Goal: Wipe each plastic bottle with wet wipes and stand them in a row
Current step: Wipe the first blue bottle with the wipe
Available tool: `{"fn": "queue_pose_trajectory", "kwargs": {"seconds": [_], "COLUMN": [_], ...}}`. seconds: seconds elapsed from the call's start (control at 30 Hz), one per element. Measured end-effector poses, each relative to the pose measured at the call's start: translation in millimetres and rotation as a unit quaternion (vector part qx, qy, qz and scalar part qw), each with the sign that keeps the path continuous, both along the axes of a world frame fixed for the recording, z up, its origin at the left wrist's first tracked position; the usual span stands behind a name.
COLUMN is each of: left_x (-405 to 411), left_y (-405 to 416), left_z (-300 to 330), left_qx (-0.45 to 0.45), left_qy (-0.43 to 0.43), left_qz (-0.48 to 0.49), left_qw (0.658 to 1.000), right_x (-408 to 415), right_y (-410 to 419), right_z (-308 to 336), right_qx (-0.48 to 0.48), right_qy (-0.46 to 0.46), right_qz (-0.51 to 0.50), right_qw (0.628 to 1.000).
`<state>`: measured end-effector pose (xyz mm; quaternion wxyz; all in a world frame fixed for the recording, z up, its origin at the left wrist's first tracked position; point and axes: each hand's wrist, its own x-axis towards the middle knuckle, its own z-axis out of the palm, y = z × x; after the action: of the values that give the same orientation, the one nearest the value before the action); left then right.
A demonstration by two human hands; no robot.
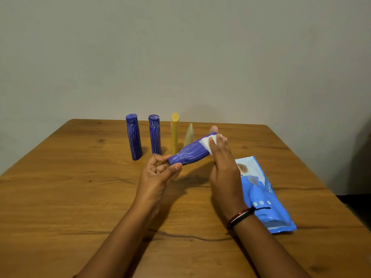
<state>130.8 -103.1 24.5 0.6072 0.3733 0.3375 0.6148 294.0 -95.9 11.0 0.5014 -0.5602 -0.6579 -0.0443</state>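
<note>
Over wooden table [80, 197], left hand [158, 177] pinches purple bottle [190, 152]; right hand [224, 161] fingers clamp wipe [209, 142].

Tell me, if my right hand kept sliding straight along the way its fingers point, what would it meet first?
Probably nothing on the table. The right hand points up and away, past the end of the blue bottle it is wiping. The pale translucent bottle stands just left of that line; depth is unclear.

Bottle row [154, 135] behind; wipes pack [261, 193] right
</note>
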Motion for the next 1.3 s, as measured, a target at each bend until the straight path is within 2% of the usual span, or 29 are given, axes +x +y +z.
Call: {"fn": "queue_pose_trajectory", "kwargs": {"seconds": [0.17,0.3,0.37,0.5,0.6,0.67,0.9,0.97,1.13,1.23,1.3], "left_x": [1.4,0.8,1.0,-2.5,-3.2,-2.0,-2.1,-1.9,-2.5,-1.9,-0.6], "left_y": [-0.9,-1.2,-1.7,-0.7,-0.3,-0.4,-1.3,-0.7,-1.5,-0.9,-0.4], "left_z": [2.9,3.8,5.2,4.6,1.1,0.3,1.8,2.0,2.8,0.1,-1.7], "left_qx": [0.0,0.005,0.004,0.014,0.005,0.005,0.028,0.033,0.06,0.059,0.065], "left_qy": [-0.037,-0.058,-0.058,-0.026,-0.01,0.002,0.045,0.046,0.083,0.088,0.096], "left_qz": [0.024,0.024,0.024,0.003,-0.01,-0.01,0.014,0.016,0.009,0.003,0.0], "left_qw": [0.999,0.998,0.998,1.0,1.0,1.0,0.998,0.998,0.995,0.994,0.993], "right_x": [-26.4,-22.7,-12.0,20.0,26.9,17.0,-27.2,-18.4,21.0,22.0,8.4], "right_y": [-16.0,-17.9,-11.8,4.0,6.7,5.8,-19.3,-13.7,7.2,5.8,1.2], "right_z": [-2.4,-0.1,0.4,1.9,-2.0,-4.1,1.3,0.4,-3.0,-3.3,-3.0], "right_qx": [-0.023,0.0,0.0,-0.005,-0.009,-0.012,-0.048,-0.032,-0.047,-0.066,-0.068], "right_qy": [-0.12,-0.155,-0.136,-0.014,0.004,-0.011,-0.123,-0.121,0.002,0.016,-0.006], "right_qz": [0.114,0.151,0.108,0.0,-0.038,-0.023,0.148,0.128,0.014,0.012,0.031], "right_qw": [0.986,0.976,0.985,1.0,0.999,1.0,0.98,0.984,0.999,0.998,0.997]}}
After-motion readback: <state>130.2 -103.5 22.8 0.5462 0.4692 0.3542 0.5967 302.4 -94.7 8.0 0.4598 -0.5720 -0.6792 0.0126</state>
